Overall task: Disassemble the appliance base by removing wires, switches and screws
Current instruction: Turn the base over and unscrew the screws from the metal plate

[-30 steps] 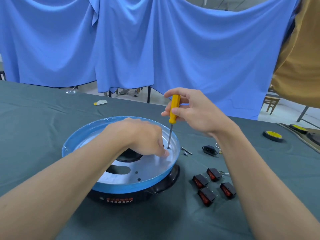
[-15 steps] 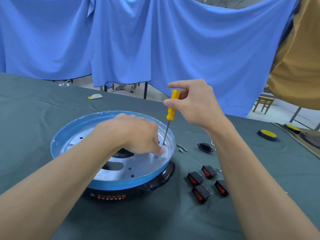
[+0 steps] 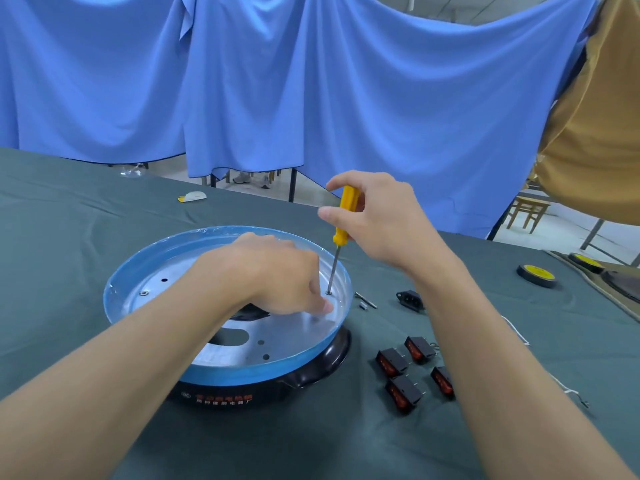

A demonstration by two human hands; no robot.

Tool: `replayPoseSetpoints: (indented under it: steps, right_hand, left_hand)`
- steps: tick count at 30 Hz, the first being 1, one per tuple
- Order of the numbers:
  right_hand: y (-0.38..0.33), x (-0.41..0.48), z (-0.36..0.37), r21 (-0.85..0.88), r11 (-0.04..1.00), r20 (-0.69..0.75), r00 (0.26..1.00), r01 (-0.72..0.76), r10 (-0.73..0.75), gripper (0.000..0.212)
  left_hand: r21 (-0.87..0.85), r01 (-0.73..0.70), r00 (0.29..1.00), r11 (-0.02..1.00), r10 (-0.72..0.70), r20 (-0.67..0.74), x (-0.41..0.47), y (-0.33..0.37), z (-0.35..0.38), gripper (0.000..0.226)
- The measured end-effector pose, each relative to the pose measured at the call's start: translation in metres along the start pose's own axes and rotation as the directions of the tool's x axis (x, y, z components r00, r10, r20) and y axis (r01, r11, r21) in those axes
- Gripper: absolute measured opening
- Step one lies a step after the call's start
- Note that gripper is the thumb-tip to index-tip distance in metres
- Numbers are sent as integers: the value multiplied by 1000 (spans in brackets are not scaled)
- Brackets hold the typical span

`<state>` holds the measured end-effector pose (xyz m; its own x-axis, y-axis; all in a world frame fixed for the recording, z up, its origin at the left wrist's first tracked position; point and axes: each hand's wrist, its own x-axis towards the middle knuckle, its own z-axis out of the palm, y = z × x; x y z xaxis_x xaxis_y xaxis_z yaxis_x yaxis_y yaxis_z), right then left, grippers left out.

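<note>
The round appliance base [image 3: 145, 268], a blue-rimmed metal pan on a black housing, sits on the dark green table. My right hand [image 3: 377, 220] grips a yellow-handled screwdriver [image 3: 344, 216] held nearly upright, its tip on a screw [image 3: 328, 292] near the pan's right rim. My left hand [image 3: 277, 275] rests inside the pan, fingertips pressing the metal just beside that screw. Another screw [image 3: 142, 292] shows at the pan's left. Several black rocker switches [image 3: 401, 379] with red faces lie to the right of the base.
A black power socket [image 3: 410, 299] and loose screws [image 3: 365, 301] lie right of the pan. A white wire [image 3: 519, 336] trails past my right forearm. A yellow-topped disc [image 3: 536, 275] sits far right. Blue cloth hangs behind the table; a person in a tan shirt [image 3: 595, 133] stands at right.
My right hand has shifted its grip on the screwdriver handle, as in turning it, while the tip stays on the same screw. My left hand stays pressed in the pan.
</note>
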<state>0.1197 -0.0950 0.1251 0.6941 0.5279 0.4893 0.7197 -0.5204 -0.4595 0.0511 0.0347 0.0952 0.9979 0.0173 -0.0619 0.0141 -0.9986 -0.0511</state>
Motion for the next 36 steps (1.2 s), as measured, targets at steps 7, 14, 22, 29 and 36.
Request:
replayPoseSetpoints:
  steps: [7, 14, 22, 29, 36]
  right_hand:
    - [3, 3, -1, 30, 999, -28, 999, -16, 16, 22]
    - [16, -2, -12, 281, 960, 143, 988, 12, -54, 15]
    - [7, -1, -10, 362, 930, 289, 956, -71, -39, 16]
    - [11, 2, 2, -202, 979, -45, 999, -19, 10, 38]
    - [7, 1, 1, -220, 971, 77, 994, 94, -78, 14]
  left_hand:
    - [6, 3, 1000, 1000, -3, -12, -1, 2, -1, 44]
    - [15, 0, 1000, 1000, 0, -15, -2, 5, -2, 49]
    - [-8, -2, 1000, 1000, 2, 6, -3, 3, -3, 46]
    - [17, -10, 1000, 1000, 11, -20, -3, 4, -1, 46]
    - [16, -2, 1000, 1000, 3, -18, -3, 5, -1, 44]
